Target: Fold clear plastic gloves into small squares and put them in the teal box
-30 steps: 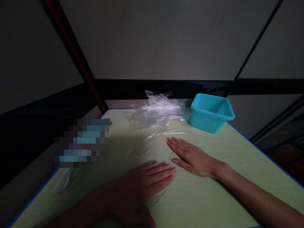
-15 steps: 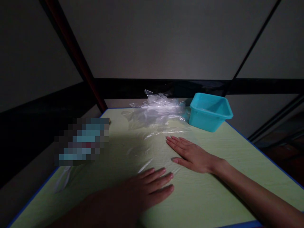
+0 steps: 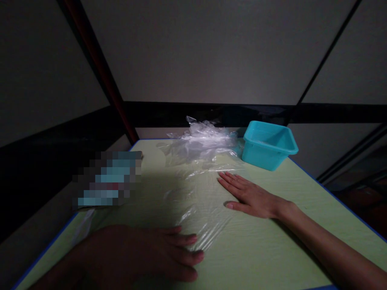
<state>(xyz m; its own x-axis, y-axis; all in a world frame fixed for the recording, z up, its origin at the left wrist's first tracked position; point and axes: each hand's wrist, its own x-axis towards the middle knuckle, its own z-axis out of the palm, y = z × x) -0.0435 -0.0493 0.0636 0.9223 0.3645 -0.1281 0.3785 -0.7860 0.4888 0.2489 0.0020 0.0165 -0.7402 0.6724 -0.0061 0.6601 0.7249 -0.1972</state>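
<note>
A clear plastic bag point(image 3: 196, 201) lies spread over the middle of the table, its thin film wrinkled between my hands. My right hand point(image 3: 249, 195) rests palm down on the film's right side, fingers stretched forward. Lower and to the left, my left hand point(image 3: 157, 251) is in shadow, its fingers spread apart at the near edge of the film. Whether the left palm presses on the film or hovers just over it is hard to see. Behind the flat film sits a crumpled heap of clear plastic bags point(image 3: 205, 141).
A turquoise plastic basket point(image 3: 267, 149) stands at the back right. A blurred-out flat item point(image 3: 109, 181) lies along the left edge, with a pale strip point(image 3: 83, 225) beside it. The light green table point(image 3: 272, 249) has a blue rim, with pale panels point(image 3: 196, 52) behind it.
My left hand has drawn back toward me and to the left, and creases in the film near it show more. My right hand stays spread on the film. The view has shifted slightly.
</note>
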